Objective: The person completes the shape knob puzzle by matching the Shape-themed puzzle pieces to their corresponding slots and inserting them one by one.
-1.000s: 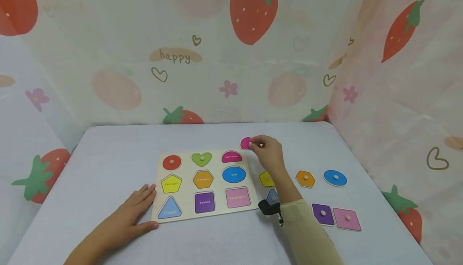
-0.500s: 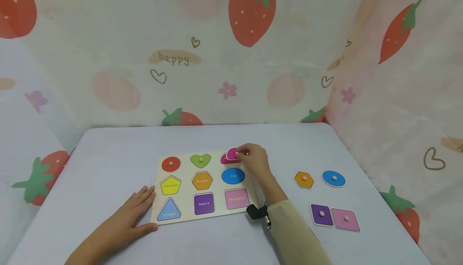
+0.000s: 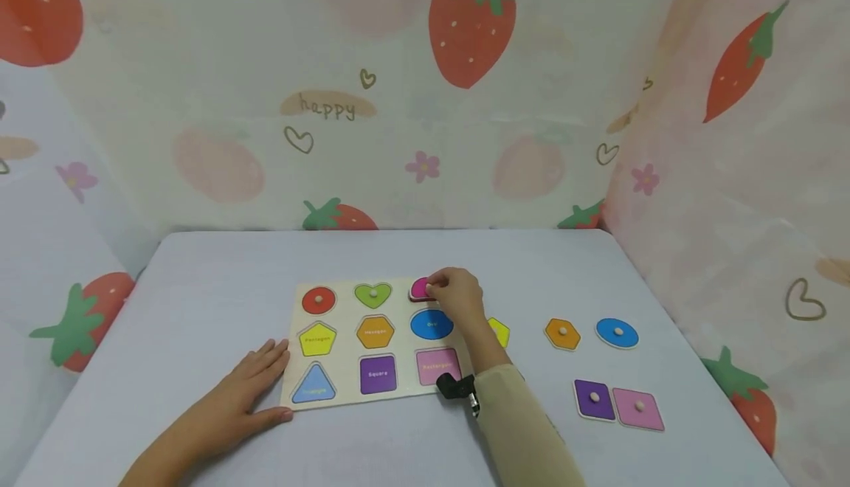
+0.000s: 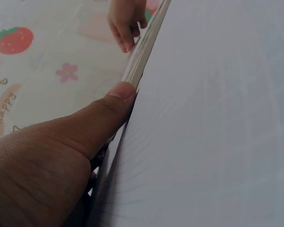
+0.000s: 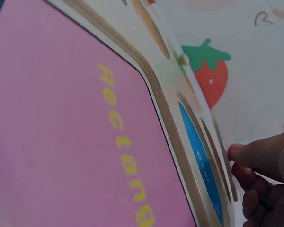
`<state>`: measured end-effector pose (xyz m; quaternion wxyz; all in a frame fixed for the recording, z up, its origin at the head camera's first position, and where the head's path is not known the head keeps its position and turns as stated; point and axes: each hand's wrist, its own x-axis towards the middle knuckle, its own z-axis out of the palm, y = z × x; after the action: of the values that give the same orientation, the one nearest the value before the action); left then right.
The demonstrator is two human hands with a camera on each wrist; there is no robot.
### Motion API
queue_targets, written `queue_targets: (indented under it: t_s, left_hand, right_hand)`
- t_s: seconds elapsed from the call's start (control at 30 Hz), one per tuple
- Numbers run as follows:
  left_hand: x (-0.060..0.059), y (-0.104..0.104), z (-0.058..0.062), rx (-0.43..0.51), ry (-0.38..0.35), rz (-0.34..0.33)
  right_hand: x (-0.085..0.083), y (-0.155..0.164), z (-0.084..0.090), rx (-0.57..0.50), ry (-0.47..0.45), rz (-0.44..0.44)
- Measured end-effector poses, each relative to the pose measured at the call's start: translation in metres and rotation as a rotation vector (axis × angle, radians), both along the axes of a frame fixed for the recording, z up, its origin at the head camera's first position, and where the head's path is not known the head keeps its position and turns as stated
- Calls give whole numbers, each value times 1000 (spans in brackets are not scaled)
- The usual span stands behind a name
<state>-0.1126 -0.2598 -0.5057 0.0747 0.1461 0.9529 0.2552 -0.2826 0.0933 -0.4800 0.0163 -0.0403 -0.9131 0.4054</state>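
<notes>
My right hand [image 3: 460,301] pinches a magenta half-round puzzle piece [image 3: 418,289] by its knob, over the half-round recess at the board's far right corner. Seen from the right wrist, thumb and fingertips meet right at the thin piece, nearly edge-on. The cream shape puzzle board [image 3: 345,310] lies flat. A red circle piece [image 3: 319,299] and a green heart piece [image 3: 373,295] sit in its back row. My left hand [image 3: 235,391] rests with fingers extended at the board's left edge; in the left wrist view its thumb [image 4: 120,90] touches the board's side.
Right of the board lie an orange hexagon piece [image 3: 562,333], a blue oval piece [image 3: 617,333], a purple square piece [image 3: 594,400] and a pink rectangle piece [image 3: 638,408]. A yellow piece [image 3: 499,332] is partly hidden behind my right wrist. Strawberry-print curtains surround the white table [image 3: 219,280].
My right hand has carried the half-round piece leftward and down, from beyond the board's far right corner to over the half-round recess. My left hand has stayed at the board's edge.
</notes>
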Motion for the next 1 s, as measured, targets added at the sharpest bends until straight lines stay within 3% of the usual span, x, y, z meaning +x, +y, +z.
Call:
queue_targets:
  t_s: [0.27,0.53,1.0]
  left_hand:
    - [0,0,3,5,22,-13]
    - [-1,0,3,-12,-2,1]
    - [1,2,3,7,3,-8]
  right_hand:
    - [-3,-1,-2,3,2,3]
    - [-5,-1,-5,-8,-2,-6]
    - [1,0,-8,44,29,6]
